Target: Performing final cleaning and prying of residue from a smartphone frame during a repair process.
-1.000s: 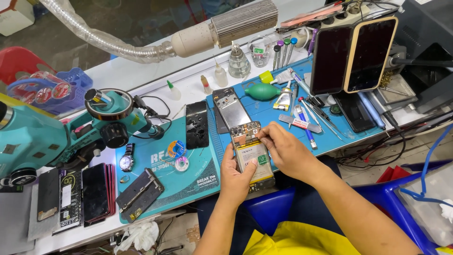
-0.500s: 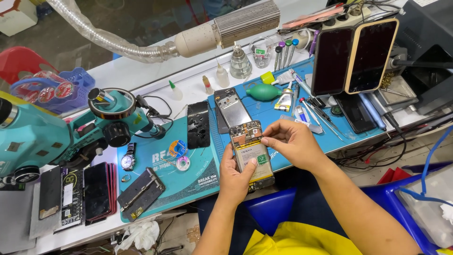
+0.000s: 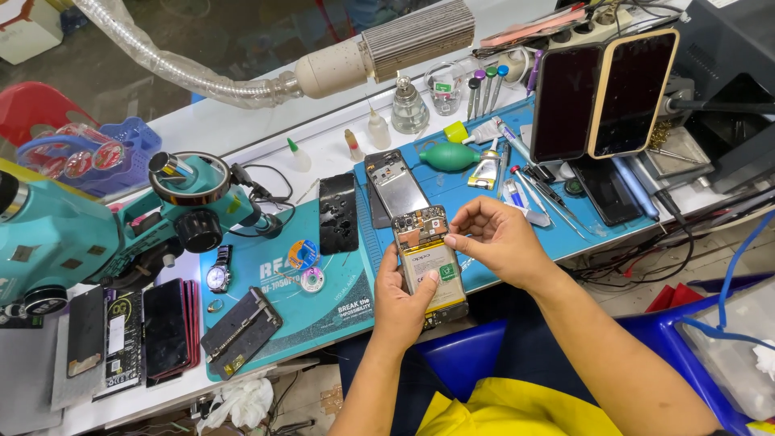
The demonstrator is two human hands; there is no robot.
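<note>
**Opened phone held over the blue mat, work at its upper board**

Between the two hands, just above the near edge of the blue work mat [image 3: 484, 182], an opened phone [image 3: 429, 260] is being held with its back cover off, battery and circuit board facing up. The left hand [image 3: 404, 303] is cradling it from below, fingers closed around the lower half and thumb lying on the battery. The right hand [image 3: 494, 236] is coming in from the other side, thumb and forefinger pinched together at the phone's upper right edge; whether anything small is caught in that pinch is too fine to tell.

As a judgement, the disassembly is already well along: the cover is off, and a bare metal frame [image 3: 395, 184] is lying just beyond the grip, with a black back panel [image 3: 337, 213] beside it. The board and battery are still seated in the phone.

Tweezers and drivers [image 3: 533, 190] are resting untouched beyond the right hand. The phone's underside is hidden by the left palm, and any screws or connectors are too small to make out.
</note>
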